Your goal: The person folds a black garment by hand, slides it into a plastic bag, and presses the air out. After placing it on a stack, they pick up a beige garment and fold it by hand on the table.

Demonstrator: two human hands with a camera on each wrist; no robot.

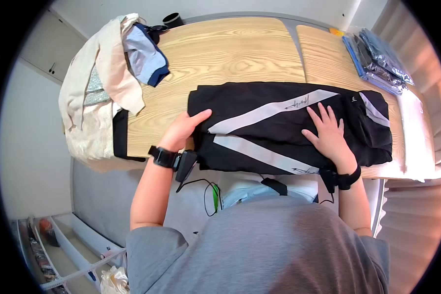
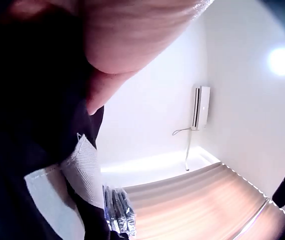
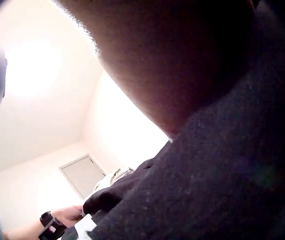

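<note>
A black garment [image 1: 279, 125] with white diagonal stripes and dark script lies folded lengthwise on the table. At its left end the left hand [image 1: 183, 128] grips the edge, thumb on top and the other fingers hidden under the cloth. The right hand [image 1: 330, 134] rests flat on the garment's right half, fingers spread. In the left wrist view, dark cloth [image 2: 27, 115] with a white stripe [image 2: 85, 170] hangs beside the left hand [image 2: 127, 35]. Dark cloth [image 3: 222, 165] fills much of the right wrist view, below the right hand [image 3: 152, 55].
A heap of cream clothing [image 1: 103, 63] with a light blue and navy piece [image 1: 144, 54] covers the table's left end. Bagged folded clothes [image 1: 377, 59] and a white plastic sheet [image 1: 416, 132] lie at the right. A black cup [image 1: 173, 20] stands at the back; a gap divides the tabletops.
</note>
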